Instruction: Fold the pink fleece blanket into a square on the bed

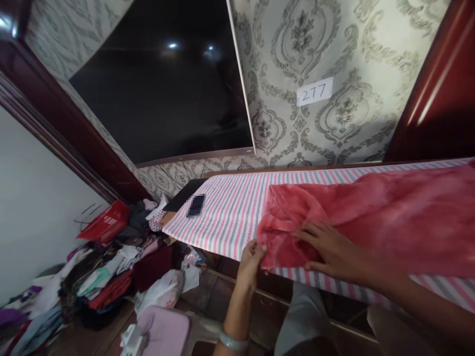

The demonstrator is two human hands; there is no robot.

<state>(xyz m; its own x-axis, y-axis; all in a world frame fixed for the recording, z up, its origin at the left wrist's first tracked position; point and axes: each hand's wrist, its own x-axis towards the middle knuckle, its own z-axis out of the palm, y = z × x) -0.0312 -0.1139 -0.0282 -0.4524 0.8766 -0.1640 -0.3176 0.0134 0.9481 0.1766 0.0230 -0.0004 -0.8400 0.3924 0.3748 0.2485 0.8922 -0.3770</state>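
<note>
A red plush cloth [386, 217], soft like a blanket or a garment, lies stretched along a striped cover [226, 207] in pink, grey and white. Its left end is bunched in loose folds. At the near left corner, my left hand [252, 259] pinches the cloth's edge between thumb and fingers; a bracelet circles that wrist. My right hand [322, 247] rests palm down on the folds, fingers spread, with the forearm reaching in from the right across the cloth. Part of the cloth runs out of view at the right.
A blurred dark object [196, 205] lies on the cover's left part. Below left are a heap of clothes [111, 277], a red bag [107, 222] and a pink padded seat [165, 329]. A large television [166, 84] hangs behind, beside a paper marked 277 [314, 91].
</note>
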